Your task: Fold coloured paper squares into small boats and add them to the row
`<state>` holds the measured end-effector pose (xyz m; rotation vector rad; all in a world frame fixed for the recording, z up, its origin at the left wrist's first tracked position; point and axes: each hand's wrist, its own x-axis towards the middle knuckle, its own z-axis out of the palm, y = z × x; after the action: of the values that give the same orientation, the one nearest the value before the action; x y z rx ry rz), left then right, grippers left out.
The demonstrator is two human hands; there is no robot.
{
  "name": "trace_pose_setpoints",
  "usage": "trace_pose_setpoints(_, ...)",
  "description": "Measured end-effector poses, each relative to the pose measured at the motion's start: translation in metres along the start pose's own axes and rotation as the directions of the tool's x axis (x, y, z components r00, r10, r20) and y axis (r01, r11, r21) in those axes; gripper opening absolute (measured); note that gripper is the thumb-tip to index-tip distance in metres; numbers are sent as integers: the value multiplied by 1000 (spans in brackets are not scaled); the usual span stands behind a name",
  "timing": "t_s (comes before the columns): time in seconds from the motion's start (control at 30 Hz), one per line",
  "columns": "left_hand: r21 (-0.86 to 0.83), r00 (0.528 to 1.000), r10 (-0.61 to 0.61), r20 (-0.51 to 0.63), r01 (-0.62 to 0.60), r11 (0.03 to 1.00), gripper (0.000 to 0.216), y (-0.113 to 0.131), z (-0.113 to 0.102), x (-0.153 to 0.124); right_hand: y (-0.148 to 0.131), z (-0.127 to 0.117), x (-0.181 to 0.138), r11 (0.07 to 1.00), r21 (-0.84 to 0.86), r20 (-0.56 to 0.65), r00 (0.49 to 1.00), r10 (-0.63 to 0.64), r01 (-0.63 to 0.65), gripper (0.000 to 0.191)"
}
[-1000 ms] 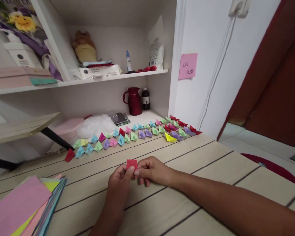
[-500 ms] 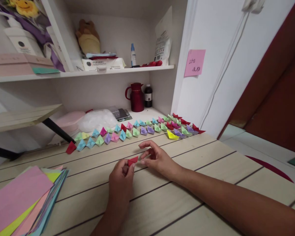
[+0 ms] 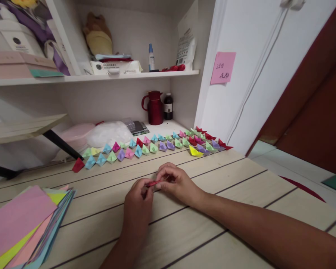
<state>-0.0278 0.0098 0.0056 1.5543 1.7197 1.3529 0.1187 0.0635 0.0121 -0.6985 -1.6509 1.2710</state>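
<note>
Red paper is being pinched flat between both hands just above the wooden table — half a second ago only the left hand was holding it, with the right hand spread open beside it. Now the right fingers are closing on its other end, so the fold is being pressed. Behind, rows of little paper boats are lining the table's far edge; a stack of coloured sheets is lying at the left.
</note>
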Motion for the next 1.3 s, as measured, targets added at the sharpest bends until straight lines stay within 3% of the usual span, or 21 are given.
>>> trace_pose_setpoints(0.1, -56, 999, -34, -27, 33, 998, 22, -2, 2, 0, 0, 2, 1, 973, 188, -40, 989, 142, -133, 23)
trace_pose_setpoints(0.2, -201, 992, -96, -84, 77, 977, 42, -3, 2, 2, 1, 0, 4, 884, 396, -67, 953, 297, -248, 28)
trace_pose_setpoints(0.43, -422, 960, -267, -89, 206, 883, 25, 9, -3, 2, 3, -13, 9, 665, 675, -19, 895, 447, -318, 22)
trace_pose_setpoints(0.6, -529, 946, -313, -82, 225, 818, 28, 11, -4, -1, 4, -12, 8, 629, 699, 12, 885, 465, -340, 20)
trace_pose_setpoints(0.77, -588, 963, -268, 27, 232, 775, 28, 9, -2, -2, 3, -10, 6, 647, 680, 21, 892, 452, -345, 18)
trace_pose_setpoints(1.0, -523, 968, -207, 143, 251, 815, 27, 10, 0, -3, 5, -9, 6, 687, 654, -3, 906, 422, -318, 21)
trace_pose_setpoints(1.3, -481, 972, -198, 128, 236, 844, 27, 14, 0, -3, 5, -7, 5, 692, 655, -29, 906, 423, -303, 21)
